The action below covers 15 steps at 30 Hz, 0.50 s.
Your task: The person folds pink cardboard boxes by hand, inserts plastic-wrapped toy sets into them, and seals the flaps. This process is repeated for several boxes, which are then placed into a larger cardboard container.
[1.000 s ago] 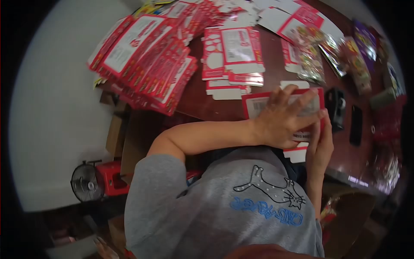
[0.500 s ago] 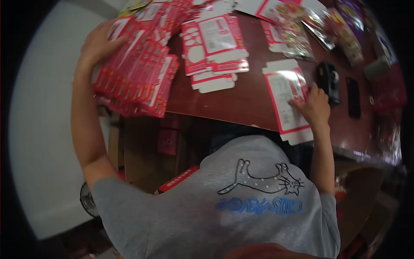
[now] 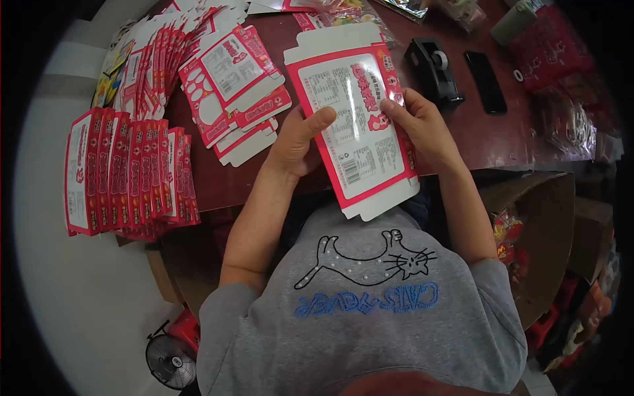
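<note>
A red and white printed carton (image 3: 353,142) is raised in front of my chest at the table's edge, its end flaps sticking out at top and bottom. My left hand (image 3: 295,144) grips its left side, thumb over the edge and fingers hidden behind. On the right side, my right hand (image 3: 426,129) pinches the carton, thumb on the printed face. Left of my hands, several flat cartons (image 3: 231,72) lie overlapping. A leaning row of red cartons (image 3: 132,171) stands at the table's left edge, apart from both hands.
A black tape dispenser (image 3: 434,72) and a black phone (image 3: 485,82) lie on the dark red table (image 3: 475,138) to the right. More cartons (image 3: 158,63) fan out at the back left. A cardboard box (image 3: 535,231) stands below right, and a fan (image 3: 170,362) below left.
My left hand has left the row of cartons and come to the middle. My right hand has lifted the carton from the table and moved left. Both hands now hold it.
</note>
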Available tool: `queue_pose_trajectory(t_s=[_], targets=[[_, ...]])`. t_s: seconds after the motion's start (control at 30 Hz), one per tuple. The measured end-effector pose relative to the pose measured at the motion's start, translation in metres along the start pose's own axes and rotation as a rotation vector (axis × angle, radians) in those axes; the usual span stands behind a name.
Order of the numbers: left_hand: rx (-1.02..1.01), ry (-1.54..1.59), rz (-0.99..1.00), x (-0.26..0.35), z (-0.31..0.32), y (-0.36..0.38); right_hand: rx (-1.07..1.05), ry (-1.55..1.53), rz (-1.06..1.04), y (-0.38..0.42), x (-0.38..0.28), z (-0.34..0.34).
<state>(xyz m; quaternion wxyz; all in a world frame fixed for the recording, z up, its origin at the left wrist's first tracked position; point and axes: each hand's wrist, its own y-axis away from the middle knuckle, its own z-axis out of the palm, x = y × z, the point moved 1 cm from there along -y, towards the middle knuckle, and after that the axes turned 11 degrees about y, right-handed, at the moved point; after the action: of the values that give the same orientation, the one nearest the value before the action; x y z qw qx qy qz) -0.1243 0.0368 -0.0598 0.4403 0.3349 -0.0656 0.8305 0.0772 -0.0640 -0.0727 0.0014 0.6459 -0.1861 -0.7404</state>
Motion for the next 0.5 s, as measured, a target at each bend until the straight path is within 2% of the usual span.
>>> queue_pose_trajectory(t_s=[0.1, 0.13, 0.27, 0.33, 0.37, 0.4, 0.47, 0.5], targets=[[-0.116, 0.152, -0.088, -0.001, -0.008, -0.005, 0.046, 0.104, -0.022, 0.001, -0.001, -0.009], [-0.094, 0.136, -0.089, 0.002, -0.009, -0.004, 0.068, 0.182, -0.009, 0.003, -0.006, -0.011], [-0.004, 0.073, -0.012, 0.007, -0.016, -0.004, 0.007, 0.115, -0.068, 0.012, -0.003, 0.004], [0.255, -0.511, 0.070, 0.010, -0.012, -0.008, 0.003, 0.139, -0.119, 0.012, -0.005, 0.015], [0.315, -0.735, 0.131, 0.010, -0.005, -0.004, 0.001, 0.141, -0.114, 0.011, -0.002, 0.015], [0.319, -0.731, 0.129, 0.004, -0.005, 0.001, -0.006, 0.157, -0.128, 0.010, 0.001, 0.015], [0.281, -0.601, 0.326, -0.008, -0.009, 0.013, -0.016, 0.178, -0.140, 0.009, 0.001, 0.013], [0.252, -0.495, 0.185, -0.015, -0.013, 0.022, 0.027, 0.210, -0.184, 0.009, -0.003, 0.011]])
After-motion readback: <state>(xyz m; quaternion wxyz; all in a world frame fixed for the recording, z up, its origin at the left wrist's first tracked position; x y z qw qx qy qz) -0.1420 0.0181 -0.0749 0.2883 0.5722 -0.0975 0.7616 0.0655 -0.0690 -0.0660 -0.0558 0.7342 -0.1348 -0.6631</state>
